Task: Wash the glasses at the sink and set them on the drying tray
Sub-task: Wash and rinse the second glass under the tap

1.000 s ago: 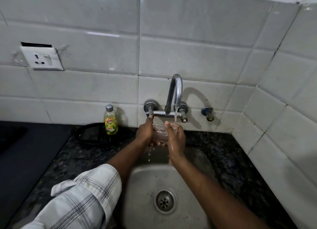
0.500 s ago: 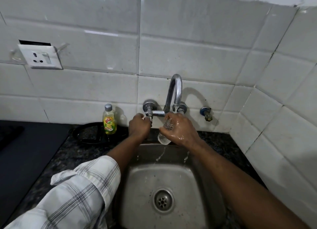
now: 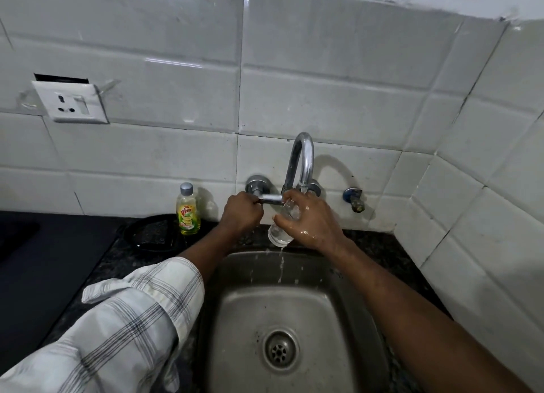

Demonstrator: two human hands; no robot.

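Above one sink (image 3: 297,304), right hand (image 3: 313,223) holds one glass (image 3: 279,235); left hand (image 3: 240,213) grips tap (image 3: 300,163).

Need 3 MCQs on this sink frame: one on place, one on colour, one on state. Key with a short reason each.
1. The soap bottle stands: A. left of the tap; B. right of the tap; C. in a hand.
2. Its cap is: A. red; B. grey; C. blue.
3. The right hand is: A. open and empty; B. gripping the soap bottle; C. gripping the glass.
Key: 1 A, it stands by the wall, left of the spout. 2 B, the cap looks grey. 3 C, its fingers curl round the glass, while the left hand grips the left valve.
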